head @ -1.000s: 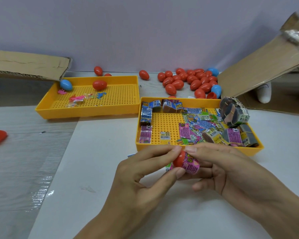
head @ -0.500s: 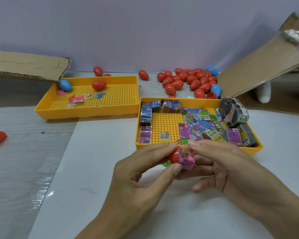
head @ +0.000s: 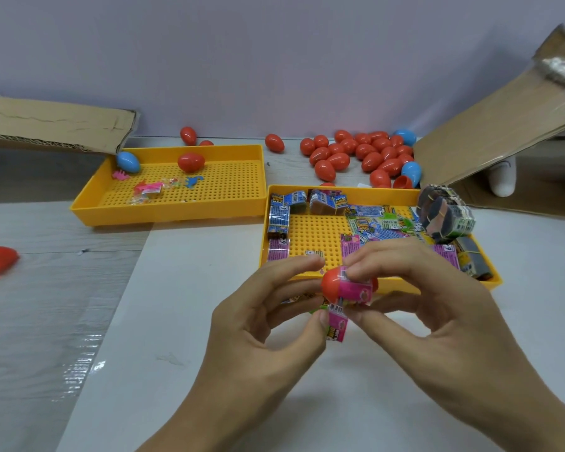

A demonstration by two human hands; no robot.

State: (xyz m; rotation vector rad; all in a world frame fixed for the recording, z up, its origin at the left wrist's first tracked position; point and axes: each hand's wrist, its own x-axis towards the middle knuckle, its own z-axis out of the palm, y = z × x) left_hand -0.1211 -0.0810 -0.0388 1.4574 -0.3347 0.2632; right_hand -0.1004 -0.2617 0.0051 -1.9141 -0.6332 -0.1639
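here, wrapped egg (head: 331, 283), white tabletop (head: 193, 321), lilac wall (head: 274, 60)

Clock was centred on the label-wrapped red plastic egg (head: 331, 283). At 12 lay the yellow perforated plastic tray (head: 310, 236) holding printed paper labels (head: 379, 220); at 11, a second yellow perforated tray (head: 229, 190). Behind both, at 12 to 1, lay a heap of red and blue plastic eggs (head: 356, 154). A brown cardboard flap (head: 56, 125) stood at 10, another cardboard flap (head: 490, 132) at 2.
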